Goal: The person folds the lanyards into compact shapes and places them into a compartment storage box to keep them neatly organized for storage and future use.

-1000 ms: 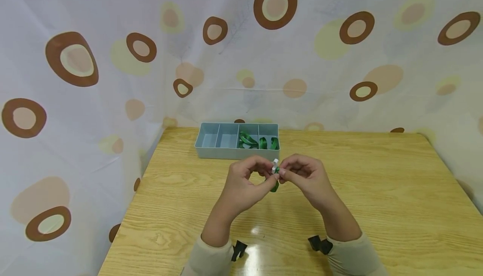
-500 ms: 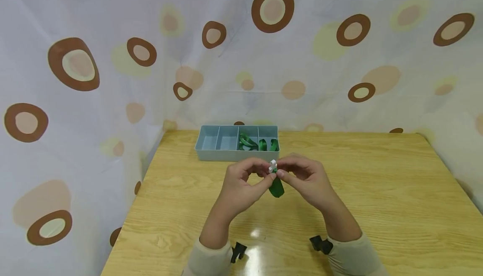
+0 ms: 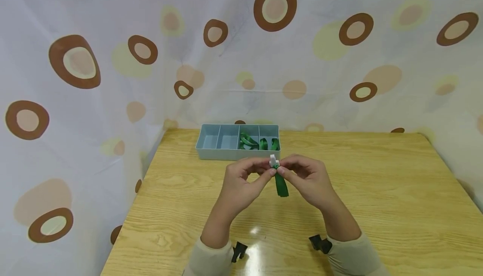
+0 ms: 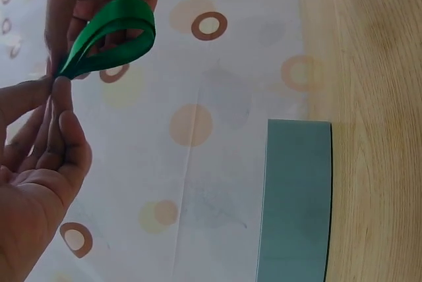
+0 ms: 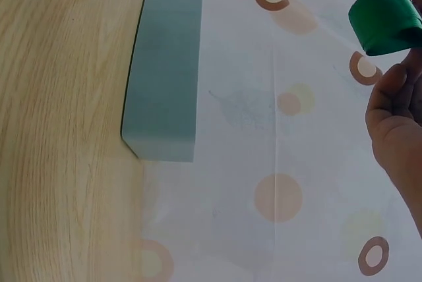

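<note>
Above the table, in the head view, my left hand (image 3: 241, 186) and right hand (image 3: 307, 181) meet fingertip to fingertip. Between thumbs and fingers they pinch a green ribbon (image 3: 281, 186) at its gathered end. From that pinch the ribbon hangs down as a loop; the left wrist view shows its glossy, folded-over band (image 4: 125, 15). A small white piece (image 3: 273, 161) with a notched outline sticks up just over the thumbs, its lower part covered by fingers. In the right wrist view the loop (image 5: 382, 22) is seen from its broad side.
Behind the hands stands a blue-grey divided tray (image 3: 216, 154) near the table's back edge. More green ribbon loops (image 3: 247, 139) lie in its two right compartments. A patterned cloth (image 3: 241, 58) hangs behind the wooden table (image 3: 377, 183). Black straps (image 3: 239, 251) show at the sleeves.
The ribbon loop, mostly hidden at first, has turned and now hangs fully below the thumbs. The white piece has turned and risen slightly. Both hands stay in nearly the same place.
</note>
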Demonstrator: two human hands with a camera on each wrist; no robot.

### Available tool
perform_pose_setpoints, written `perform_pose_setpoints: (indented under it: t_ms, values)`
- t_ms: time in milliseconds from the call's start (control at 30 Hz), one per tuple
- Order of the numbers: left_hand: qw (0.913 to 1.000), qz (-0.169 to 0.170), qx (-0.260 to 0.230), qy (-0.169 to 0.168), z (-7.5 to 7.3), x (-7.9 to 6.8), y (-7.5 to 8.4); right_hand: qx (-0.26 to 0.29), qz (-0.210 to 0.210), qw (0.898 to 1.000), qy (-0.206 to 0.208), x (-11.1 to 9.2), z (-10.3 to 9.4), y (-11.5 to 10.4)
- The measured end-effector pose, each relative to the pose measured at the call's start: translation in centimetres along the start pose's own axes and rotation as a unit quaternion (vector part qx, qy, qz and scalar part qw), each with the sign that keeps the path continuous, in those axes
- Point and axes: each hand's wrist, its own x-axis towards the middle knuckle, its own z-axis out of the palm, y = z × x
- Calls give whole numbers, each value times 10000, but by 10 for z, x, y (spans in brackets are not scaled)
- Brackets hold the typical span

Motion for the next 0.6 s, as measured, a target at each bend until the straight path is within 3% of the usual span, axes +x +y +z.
perform_pose_setpoints:
  t_ms: [167,400,600]
  values:
    - [9993,-293,30,220,1,1,3,4,-115,9998,175,1,2,2]
    - [9993,-212,171,267,1,1,0,-240,-222,9978,574,1,6,2]
    - [9988,-266,247,317,4,0,0,-493,-584,9921,999,2,13,3]
